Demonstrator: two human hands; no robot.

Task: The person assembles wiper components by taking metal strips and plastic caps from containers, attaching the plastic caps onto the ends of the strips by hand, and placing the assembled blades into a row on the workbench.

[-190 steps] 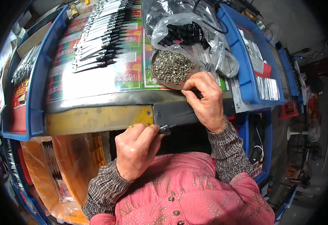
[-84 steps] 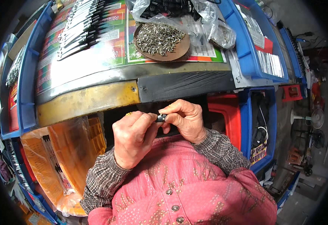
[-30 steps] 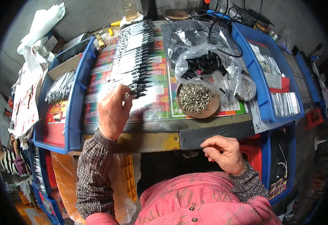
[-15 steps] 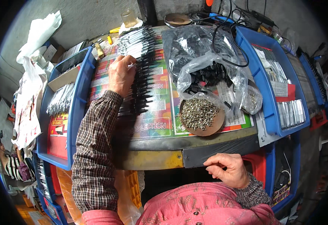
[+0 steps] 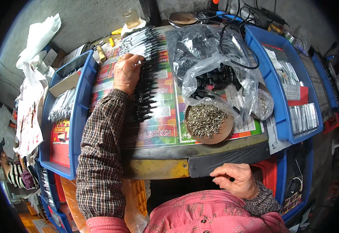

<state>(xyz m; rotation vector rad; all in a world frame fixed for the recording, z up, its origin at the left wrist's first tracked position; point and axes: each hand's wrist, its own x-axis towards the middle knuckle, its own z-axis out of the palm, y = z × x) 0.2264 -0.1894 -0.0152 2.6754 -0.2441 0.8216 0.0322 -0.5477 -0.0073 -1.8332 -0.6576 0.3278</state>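
A long row of slim pens [image 5: 140, 43] with pale barrels and black ends runs away from me across the table. My left hand [image 5: 126, 73] is over the row's left side, fingers closed in a pinch on a pale pen that shows at the fingertips. Much of that pen is hidden by the hand. My right hand [image 5: 237, 180] hovers just in front of the table edge with its fingers curled; whatever it may hold is hidden. Beyond it a round brown dish [image 5: 224, 134] is heaped with small metal pen tips [image 5: 206, 119].
A large clear bag [image 5: 200, 42] of black parts lies behind the dish. Blue trays with pale pen parts flank the table, one left [image 5: 83, 105] and one right [image 5: 278, 105]. A black cable [image 5: 254, 64] loops over the bag. A person [image 5: 16, 171] is at far left.
My left hand has shifted slightly along the row, staying in its pinch. The right hand is nearly still. The whole view has shifted slightly.
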